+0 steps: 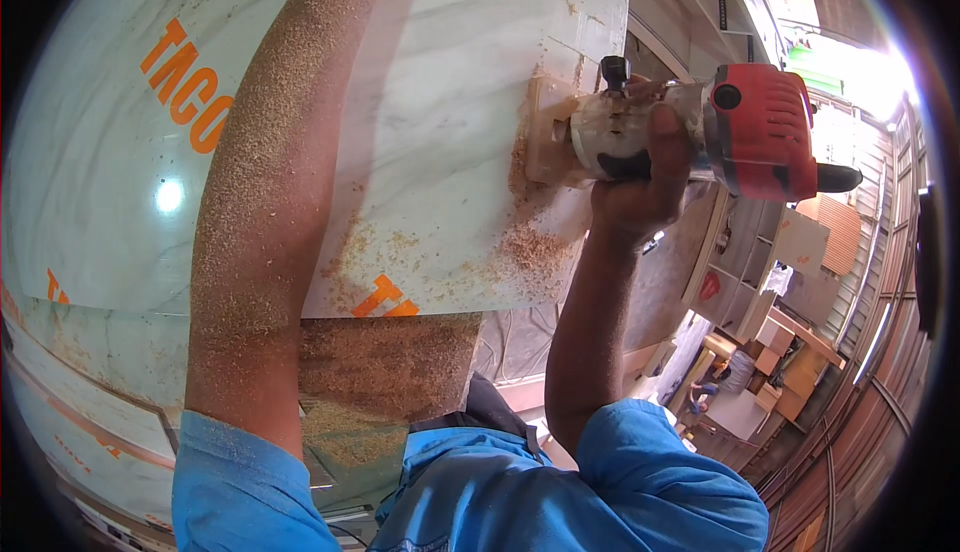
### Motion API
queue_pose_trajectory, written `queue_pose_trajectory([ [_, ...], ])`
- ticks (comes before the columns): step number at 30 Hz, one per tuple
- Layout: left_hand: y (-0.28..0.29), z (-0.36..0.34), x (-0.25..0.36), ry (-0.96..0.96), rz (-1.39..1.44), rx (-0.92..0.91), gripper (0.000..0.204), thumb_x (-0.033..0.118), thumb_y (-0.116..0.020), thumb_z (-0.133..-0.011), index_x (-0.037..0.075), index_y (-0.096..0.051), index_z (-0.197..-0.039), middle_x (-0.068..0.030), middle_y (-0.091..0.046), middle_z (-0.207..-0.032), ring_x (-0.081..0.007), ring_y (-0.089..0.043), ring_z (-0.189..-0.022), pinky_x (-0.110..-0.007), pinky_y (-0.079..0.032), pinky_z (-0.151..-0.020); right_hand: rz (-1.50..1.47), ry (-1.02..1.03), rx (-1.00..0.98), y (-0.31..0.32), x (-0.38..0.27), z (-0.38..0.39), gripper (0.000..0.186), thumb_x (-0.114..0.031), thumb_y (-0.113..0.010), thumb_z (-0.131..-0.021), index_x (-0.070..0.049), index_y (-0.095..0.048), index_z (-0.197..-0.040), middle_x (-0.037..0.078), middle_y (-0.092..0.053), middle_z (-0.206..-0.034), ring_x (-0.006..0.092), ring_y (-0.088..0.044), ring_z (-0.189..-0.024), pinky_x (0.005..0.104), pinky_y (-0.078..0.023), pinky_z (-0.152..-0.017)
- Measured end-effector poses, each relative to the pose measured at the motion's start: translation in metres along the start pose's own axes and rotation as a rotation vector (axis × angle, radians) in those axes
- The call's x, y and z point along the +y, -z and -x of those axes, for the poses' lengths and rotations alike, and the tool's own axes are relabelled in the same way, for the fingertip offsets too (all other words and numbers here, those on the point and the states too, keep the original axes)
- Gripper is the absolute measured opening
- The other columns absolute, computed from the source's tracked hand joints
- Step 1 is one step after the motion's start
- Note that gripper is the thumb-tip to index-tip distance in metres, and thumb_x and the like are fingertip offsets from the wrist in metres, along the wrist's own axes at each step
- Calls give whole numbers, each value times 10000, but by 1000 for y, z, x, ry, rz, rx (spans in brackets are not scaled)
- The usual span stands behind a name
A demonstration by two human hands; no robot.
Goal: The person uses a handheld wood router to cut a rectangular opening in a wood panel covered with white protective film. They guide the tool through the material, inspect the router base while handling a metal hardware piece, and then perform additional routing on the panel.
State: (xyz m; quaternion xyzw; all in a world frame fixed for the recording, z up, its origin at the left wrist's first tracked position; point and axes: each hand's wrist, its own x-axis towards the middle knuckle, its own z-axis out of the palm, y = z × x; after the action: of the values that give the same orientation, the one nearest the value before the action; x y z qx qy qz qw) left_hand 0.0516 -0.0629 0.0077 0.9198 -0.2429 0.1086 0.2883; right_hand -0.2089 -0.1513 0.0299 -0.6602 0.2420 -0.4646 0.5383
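Observation:
A trim router with a red motor cap and a silver body lies across my right hand. My fingers and thumb are wrapped round its silver body. The pale tan base plate of the router rests against a glossy white marble-look board, close to the board's right edge. Sawdust is scattered around the base. My left forearm, coated in dust, reaches over the board and out past the upper edge, so the left hand is out of sight.
A brown, dust-covered surface shows beneath the board's near edge. More white boards are at the lower left. Farther off at right, wooden panels and boxes stand near what looks like a person, by a corrugated wall.

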Motion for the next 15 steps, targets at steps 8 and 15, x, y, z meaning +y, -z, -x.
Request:
queue_pose_trajectory([
  [8, 9, -5, 0, 11, 54, -122, 711, 542, -813, -835, -43, -672, -1214, -207, -643, -1301, -300, -573, -1288, -415, -412, -1136, 34, -2, -79, 13, -8, 24, 493, -237, -634, -894, 54, -546, -1282, 223, -685, -1056, 334, -680, -1019, 452, -553, -937],
  [15, 0, -5, -1, 0, -1, -76, 713, 559, -798, -843, -36, -681, -1218, -199, -635, -1328, -295, -564, -1311, -409, -391, -1158, -159, 12, -43, 11, -9, 33, 632, -53, -722, -796, 84, -480, -1363, 216, -678, -1112, 323, -683, -1043, 482, -546, -997],
])
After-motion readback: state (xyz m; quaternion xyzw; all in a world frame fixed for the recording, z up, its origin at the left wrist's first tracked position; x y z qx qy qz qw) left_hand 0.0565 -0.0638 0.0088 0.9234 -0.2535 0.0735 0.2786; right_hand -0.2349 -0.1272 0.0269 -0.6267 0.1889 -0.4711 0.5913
